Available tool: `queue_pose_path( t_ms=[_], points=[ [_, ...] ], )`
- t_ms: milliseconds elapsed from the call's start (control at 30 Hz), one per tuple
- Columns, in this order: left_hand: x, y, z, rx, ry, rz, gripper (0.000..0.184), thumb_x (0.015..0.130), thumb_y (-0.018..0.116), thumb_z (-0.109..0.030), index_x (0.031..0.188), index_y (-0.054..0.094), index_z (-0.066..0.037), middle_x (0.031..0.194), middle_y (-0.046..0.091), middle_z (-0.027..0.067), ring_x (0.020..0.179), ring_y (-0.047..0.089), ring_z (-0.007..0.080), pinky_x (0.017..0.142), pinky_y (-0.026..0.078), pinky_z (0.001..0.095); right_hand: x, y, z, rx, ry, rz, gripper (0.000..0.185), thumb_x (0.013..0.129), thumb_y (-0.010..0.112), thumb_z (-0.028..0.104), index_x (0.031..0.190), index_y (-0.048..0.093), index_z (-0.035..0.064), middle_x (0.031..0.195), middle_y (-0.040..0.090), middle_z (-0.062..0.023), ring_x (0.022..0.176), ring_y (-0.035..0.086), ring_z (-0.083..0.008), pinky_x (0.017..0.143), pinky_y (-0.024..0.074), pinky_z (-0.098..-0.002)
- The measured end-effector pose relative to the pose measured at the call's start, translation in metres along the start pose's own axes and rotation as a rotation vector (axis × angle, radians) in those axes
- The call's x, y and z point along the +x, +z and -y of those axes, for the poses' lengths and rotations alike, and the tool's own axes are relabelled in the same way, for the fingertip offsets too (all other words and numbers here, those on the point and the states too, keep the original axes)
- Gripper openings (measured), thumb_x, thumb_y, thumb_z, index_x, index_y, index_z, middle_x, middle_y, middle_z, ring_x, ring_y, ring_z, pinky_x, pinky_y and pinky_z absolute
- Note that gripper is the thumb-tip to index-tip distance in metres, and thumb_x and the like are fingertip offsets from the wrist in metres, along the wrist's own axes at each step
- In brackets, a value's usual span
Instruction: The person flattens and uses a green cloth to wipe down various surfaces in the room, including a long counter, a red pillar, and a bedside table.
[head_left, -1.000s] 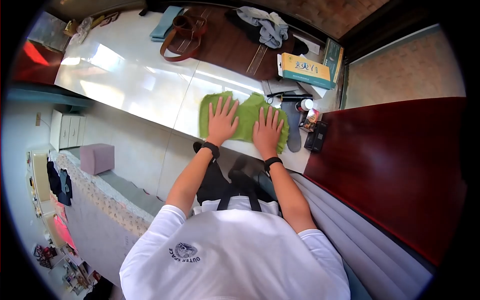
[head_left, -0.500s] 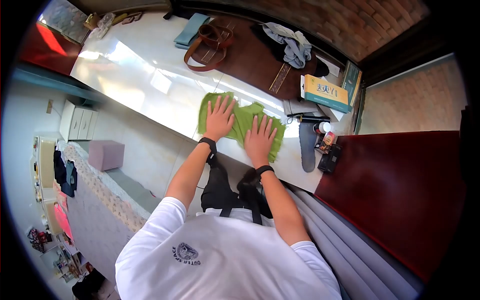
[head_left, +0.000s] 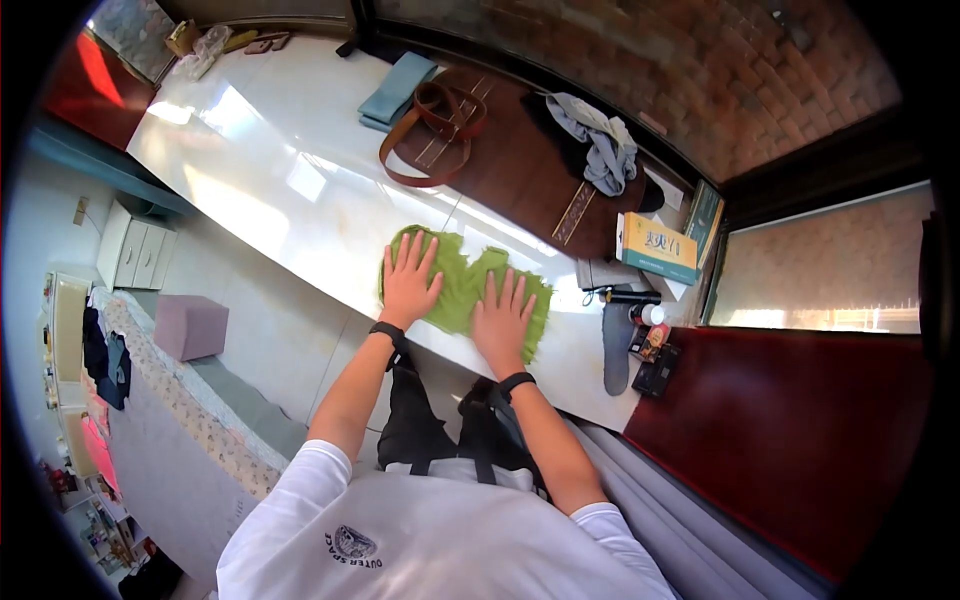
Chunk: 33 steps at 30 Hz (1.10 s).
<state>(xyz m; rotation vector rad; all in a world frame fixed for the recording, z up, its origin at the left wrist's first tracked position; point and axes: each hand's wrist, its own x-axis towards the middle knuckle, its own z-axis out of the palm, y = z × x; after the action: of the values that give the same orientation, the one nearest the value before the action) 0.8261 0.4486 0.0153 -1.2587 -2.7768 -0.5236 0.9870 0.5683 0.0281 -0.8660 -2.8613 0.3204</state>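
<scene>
"Where is the cloth in relation to the hands?"

"The green cloth (head_left: 457,290) lies beneath both palms on a glossy white ledge (head_left: 335,225). The left hand (head_left: 408,287) rests on its left part, the right hand (head_left: 503,322) on its right part. Both are flat, palms down, with fingers outstretched and a little parted; neither grips anything."

"How does the cloth look?"

"Bright green and spread out, with wrinkles between the hands. Its far edge dips in a ragged notch between them, and its right edge is frayed."

"What about edges and room around it?"

"The ledge's front edge runs diagonally, close to the cloth's near side. To the left, a long bare stretch of ledge shines with reflected light. Beyond the cloth, a narrow bare strip separates it from a brown panel (head_left: 520,145) with a brown belt (head_left: 415,180) looped at its left end. To the right, past a small gap, lies a grey insole (head_left: 616,352), with a white-capped bottle (head_left: 650,315) beside it."
</scene>
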Motion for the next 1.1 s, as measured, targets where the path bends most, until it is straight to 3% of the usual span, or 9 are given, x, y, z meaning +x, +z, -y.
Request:
queue_pose_path(
  t_ms=[133,200,400,567,733,900,1100],
  points=[
    [0.011,0.003,0.013,0.01,0.013,-0.009,0.065,0.092,0.054,-0.034,0.152,0.036,-0.017,0.157,0.032,0.0125,0.147,0.025,0.0339,0.119,0.013,0.056,0.024,0.016,0.028,-0.043,0.045,-0.034,0.06,0.092,0.055,0.029,0.148,0.042,0.0103,0.156,0.031,-0.0196,0.144,0.028,-0.0402,0.116,0.0195,-0.0601],
    [-0.006,0.001,0.015,-0.007,0.026,-0.001,0.064,0.092,0.054,-0.033,0.152,0.036,-0.017,0.157,0.032,0.0123,0.146,0.025,0.0336,0.119,0.013,0.0556,0.009,0.017,0.035,0.013,-0.039,0.031,0.055,0.093,0.053,0.028,0.145,0.046,0.0091,0.156,0.03,-0.0203,0.146,0.024,-0.0402,0.116,0.0153,-0.0622],
    [-0.011,-0.027,0.064,-0.016,0.226,0.116,0.063,0.092,0.053,-0.034,0.151,0.038,-0.019,0.156,0.035,0.0094,0.146,0.028,0.0318,0.119,0.015,0.0559,-0.02,0.005,0.028,0.13,-0.188,0.063,0.052,0.094,0.052,0.03,0.142,0.049,0.0113,0.156,0.032,-0.0174,0.144,0.027,-0.0402,0.114,0.0182,-0.063],
    [0.033,-0.021,0.086,-0.016,0.152,0.061,0.063,0.092,0.053,-0.033,0.151,0.038,-0.019,0.156,0.035,0.0089,0.146,0.027,0.0316,0.119,0.015,0.0566,0.051,0.024,0.041,0.024,-0.059,-0.012,0.056,0.095,0.05,0.032,0.147,0.044,0.0141,0.158,0.029,-0.0161,0.147,0.022,-0.0385,0.116,0.0141,-0.0629],
    [0.071,-0.011,0.093,-0.04,0.062,-0.019,0.063,0.091,0.052,-0.032,0.151,0.038,-0.015,0.156,0.034,0.0128,0.145,0.027,0.0338,0.119,0.014,0.0574,0.11,0.035,0.086,0.006,0.037,-0.027,0.057,0.095,0.049,0.031,0.146,0.044,0.0087,0.158,0.028,-0.0183,0.147,0.02,-0.0397,0.116,0.0131,-0.0633],
    [0.056,0.003,0.11,0.059,0.189,0.045,0.064,0.091,0.05,-0.032,0.151,0.036,-0.013,0.156,0.032,0.0151,0.146,0.026,0.035,0.119,0.015,0.056,0.094,0.051,0.121,0.018,-0.025,0.008,0.053,0.094,0.051,0.03,0.141,0.049,0.0062,0.156,0.032,-0.0186,0.146,0.024,-0.0399,0.115,0.015,-0.0632],
    [0.038,-0.046,0.15,-0.059,0.34,0.166,0.065,0.089,0.052,-0.032,0.15,0.039,-0.016,0.156,0.034,0.0121,0.146,0.028,0.0332,0.119,0.016,0.0556,0.053,0.03,0.096,0.096,-0.111,0.021,0.05,0.092,0.054,0.03,0.138,0.055,0.0116,0.156,0.034,-0.014,0.144,0.028,-0.0375,0.115,0.0178,-0.0625]
  ],
)
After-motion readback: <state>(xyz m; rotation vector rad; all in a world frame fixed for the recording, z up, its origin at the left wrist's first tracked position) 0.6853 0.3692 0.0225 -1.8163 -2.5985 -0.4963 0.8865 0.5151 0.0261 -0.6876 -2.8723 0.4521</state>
